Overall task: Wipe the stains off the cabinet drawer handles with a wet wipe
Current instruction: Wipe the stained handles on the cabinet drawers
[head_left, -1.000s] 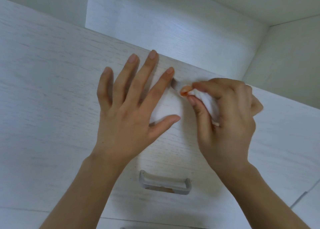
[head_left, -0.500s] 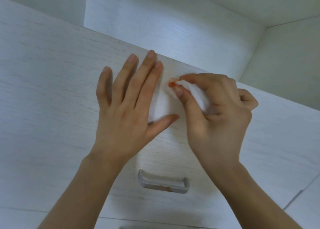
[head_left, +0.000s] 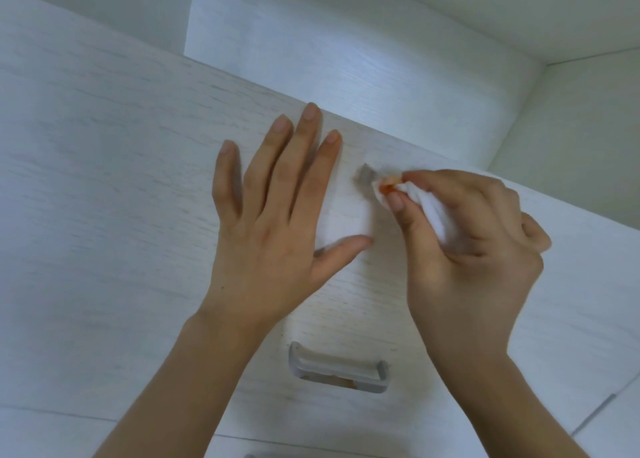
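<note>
The left hand (head_left: 273, 222) is laid flat against the white wood-grain drawer front (head_left: 104, 180), fingers straight and slightly spread, thumb out to the right. A flat white sheet (head_left: 346, 211) is seen under its index finger and thumb; whether this is part of the same wipe cannot be told.

The right hand (head_left: 464, 249) is curled, and a bunched white wet wipe (head_left: 433, 211) is pinched between thumb and forefinger. An orange-red smear is carried on the tip of the wipe, and that tip is pressed at the near end of the upper drawer handle (head_left: 365, 173). Only a short grey stub of this handle is visible, just left of the wipe; the rest is hidden behind the right hand. The other fingers of that hand are folded into the palm around the wipe's bulk.

Lower on the same front, between the two forearms, a second grey bar handle (head_left: 339, 371) is seen, well apart from both hands. A brownish-orange mark is noted along its lower edge, toward the middle.

A thin horizontal seam is seen near the bottom of the view, with the top of another grey fitting (head_left: 252, 455) just showing at the edge. Above the drawer front, a recessed white panel (head_left: 329, 59) and a pale side wall (head_left: 581, 111) are seen, meeting at a corner on the upper right. The lighting is cool and even.
</note>
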`<state>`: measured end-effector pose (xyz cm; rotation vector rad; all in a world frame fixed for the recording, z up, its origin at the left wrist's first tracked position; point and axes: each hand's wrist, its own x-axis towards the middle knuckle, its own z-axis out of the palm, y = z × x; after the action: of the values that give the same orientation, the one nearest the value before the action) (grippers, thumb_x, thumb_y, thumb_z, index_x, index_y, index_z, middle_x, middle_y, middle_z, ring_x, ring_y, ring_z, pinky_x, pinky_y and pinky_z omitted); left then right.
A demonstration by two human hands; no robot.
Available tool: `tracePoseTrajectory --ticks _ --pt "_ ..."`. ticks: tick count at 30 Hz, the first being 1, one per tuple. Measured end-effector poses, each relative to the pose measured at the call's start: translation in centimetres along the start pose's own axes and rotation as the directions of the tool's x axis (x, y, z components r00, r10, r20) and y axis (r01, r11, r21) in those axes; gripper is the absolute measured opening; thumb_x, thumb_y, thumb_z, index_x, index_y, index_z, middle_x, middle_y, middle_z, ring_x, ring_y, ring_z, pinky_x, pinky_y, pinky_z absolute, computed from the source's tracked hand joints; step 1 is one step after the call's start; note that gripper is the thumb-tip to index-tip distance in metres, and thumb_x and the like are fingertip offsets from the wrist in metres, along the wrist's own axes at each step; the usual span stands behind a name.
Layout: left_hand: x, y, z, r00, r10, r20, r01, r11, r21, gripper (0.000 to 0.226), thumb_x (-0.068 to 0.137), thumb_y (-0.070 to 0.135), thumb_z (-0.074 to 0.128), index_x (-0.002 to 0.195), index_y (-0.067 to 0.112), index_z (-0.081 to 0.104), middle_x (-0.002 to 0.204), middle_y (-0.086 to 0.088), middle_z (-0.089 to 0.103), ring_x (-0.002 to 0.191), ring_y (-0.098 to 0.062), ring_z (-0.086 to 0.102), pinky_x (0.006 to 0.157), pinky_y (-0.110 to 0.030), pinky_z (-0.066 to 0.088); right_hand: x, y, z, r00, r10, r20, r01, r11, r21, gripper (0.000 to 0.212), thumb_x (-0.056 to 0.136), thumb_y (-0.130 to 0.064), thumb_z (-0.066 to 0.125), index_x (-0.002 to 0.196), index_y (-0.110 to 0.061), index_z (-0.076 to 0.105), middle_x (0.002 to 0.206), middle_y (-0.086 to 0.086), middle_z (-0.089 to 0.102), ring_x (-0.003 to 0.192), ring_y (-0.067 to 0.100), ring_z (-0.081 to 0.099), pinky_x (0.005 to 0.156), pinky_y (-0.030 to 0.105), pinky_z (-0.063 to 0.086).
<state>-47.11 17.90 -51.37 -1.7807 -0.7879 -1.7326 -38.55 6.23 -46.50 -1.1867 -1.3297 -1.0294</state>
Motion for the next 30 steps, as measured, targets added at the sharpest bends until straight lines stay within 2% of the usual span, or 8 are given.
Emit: tracePoseTrajectory --ticks 9,11,13,15,18,21,26,30 --pt "-0.1 -0.2 -0.1 1.0 0.011 0.024 -0.01 1.0 -0.018 0.082 0.087 0.066 0.049 0.143 0.009 0.034 0.151 -0.013 0.028 0.14 -0.028 0.023 0.111 -0.056 0.016 0.7 -1.0 -0.7 0.99 0.136 0.025 -0.137 0.989 0.048 0.008 0.082 -0.032 0.067 0.084 -0.036 0.06 0.084 -0.019 0.061 0.088 0.006 0.057 0.088 0.058 0.041" --pt "0.0 -0.1 -0.1 1.0 0.003 -0.002 -0.003 1.0 -0.013 0.077 0.088 0.063 0.049 0.142 0.009 0.037 0.15 -0.013 0.032 0.139 -0.027 0.026 0.111 -0.056 0.018 1.2 -1.9 0.3 0.992 0.117 0.053 -0.118 0.993 0.014 0.01 0.082 -0.029 0.067 0.082 -0.034 0.058 0.081 -0.018 0.059 0.086 0.006 0.055 0.094 0.05 0.037" --pt "0.0 0.1 0.1 0.999 -0.012 -0.044 0.011 1.0 -0.016 0.072 0.09 0.06 0.048 0.14 0.01 0.041 0.148 -0.013 0.036 0.138 -0.026 0.029 0.111 -0.056 0.02 1.5 -2.6 1.1 0.989 0.118 0.093 -0.117 0.993 -0.017 0.016 0.082 -0.028 0.066 0.08 -0.035 0.052 0.08 -0.019 0.054 0.083 0.002 0.051 0.09 0.034 0.028" --pt "0.0 0.1 0.1 0.999 -0.011 -0.045 0.01 0.999 -0.032 0.072 0.09 0.06 0.049 0.14 0.01 0.041 0.149 -0.013 0.035 0.138 -0.026 0.029 0.112 -0.054 0.018 1.4 -2.7 1.2 0.984 0.149 0.099 -0.149 0.989 -0.006 0.016 0.082 -0.028 0.065 0.08 -0.035 0.051 0.079 -0.021 0.055 0.081 0.002 0.054 0.089 0.032 0.029" --pt "-0.2 -0.3 -0.1 1.0 0.008 -0.026 -0.009 0.999 -0.046 0.072 0.089 0.058 0.051 0.141 0.01 0.039 0.149 -0.012 0.034 0.139 -0.026 0.028 0.113 -0.052 0.016 1.6 -3.1 1.3 0.973 0.224 0.06 -0.229 0.969 0.089 0.017 0.081 -0.027 0.065 0.076 -0.038 0.053 0.077 -0.019 0.06 0.079 0.007 0.062 0.088 0.051 0.044" --pt "-0.1 -0.4 -0.3 1.0 0.009 -0.02 -0.01 0.998 -0.056 0.07 0.09 0.056 0.051 0.141 0.01 0.04 0.149 -0.012 0.036 0.139 -0.025 0.029 0.113 -0.052 0.016 2.0 -3.3 1.9 0.954 0.278 0.11 -0.287 0.954 0.085 0.013 0.079 -0.03 0.062 0.072 -0.039 0.054 0.077 -0.015 0.064 0.078 0.008 0.062 0.087 0.053 0.046" --pt "-0.1 -0.6 -0.7 0.998 0.021 0.051 -0.019 0.999 -0.046 0.08 0.088 0.062 0.052 0.144 0.009 0.034 0.152 -0.012 0.029 0.14 -0.026 0.023 0.113 -0.053 0.015 0.5 -1.4 -0.2 0.923 0.38 -0.059 -0.362 0.91 0.203 0.008 0.081 -0.039 0.069 0.077 -0.034 0.065 0.084 -0.013 0.069 0.087 0.008 0.065 0.088 0.044 0.049" --pt "0.0 -0.6 -0.7 0.998 0.021 0.059 -0.018 0.999 -0.042 0.08 0.088 0.063 0.05 0.144 0.009 0.033 0.152 -0.013 0.029 0.14 -0.027 0.022 0.112 -0.054 0.015 0.1 -1.4 0.0 0.938 0.333 -0.096 -0.307 0.927 0.216 0.008 0.082 -0.038 0.069 0.079 -0.037 0.061 0.089 -0.012 0.069 0.092 0.012 0.064 0.094 0.054 0.042"
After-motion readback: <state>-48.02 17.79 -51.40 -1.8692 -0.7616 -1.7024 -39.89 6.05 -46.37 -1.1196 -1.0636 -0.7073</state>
